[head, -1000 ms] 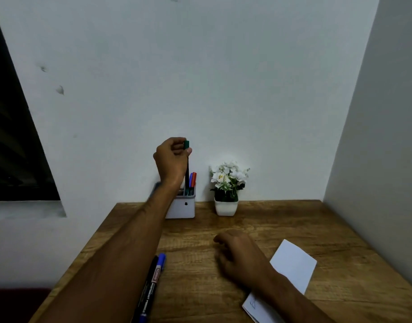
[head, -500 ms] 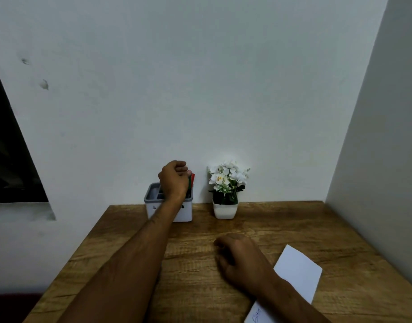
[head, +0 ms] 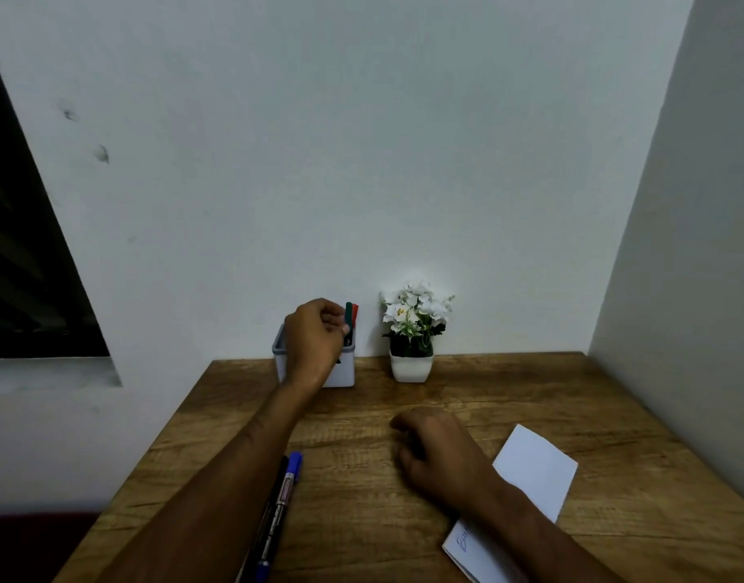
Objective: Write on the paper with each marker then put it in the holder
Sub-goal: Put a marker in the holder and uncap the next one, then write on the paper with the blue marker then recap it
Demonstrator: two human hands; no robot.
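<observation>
I look down on a wooden desk (head: 530, 397) pushed into the corner of two pale walls, with a dark window at the far left.

Both forearms reach forward over the desk. At the near right lies the paper (head: 530, 469), a folded white sheet, with blue writing visible at its near end. The right hand (head: 439, 452) rests on the desk just beside the sheet, fingers curled loosely and holding nothing; its wrist covers part of the paper.

At the back of the desk, against the wall, stands the holder (head: 345, 372), a small white box with a grey rim. Just to its right sits a little white pot of white flowers (head: 414, 321).

The left hand (head: 313, 345) is at the holder, partly hiding it. Its fingertips sit at the green marker (head: 348, 312), which stands upright in the holder beside a red marker (head: 355, 312). I cannot tell whether the fingers pinch it or have just let go.

Near the front left, a blue marker (head: 288, 490) and a black marker (head: 277, 490) lie side by side on the desk, touching, partly under the left forearm.

I judge the step in hand to be seating the green marker. To do it well, I would open the fingers only once it rests on the bottom, then lift the hand straight up so it does not catch the caps or tip the light holder.
</observation>
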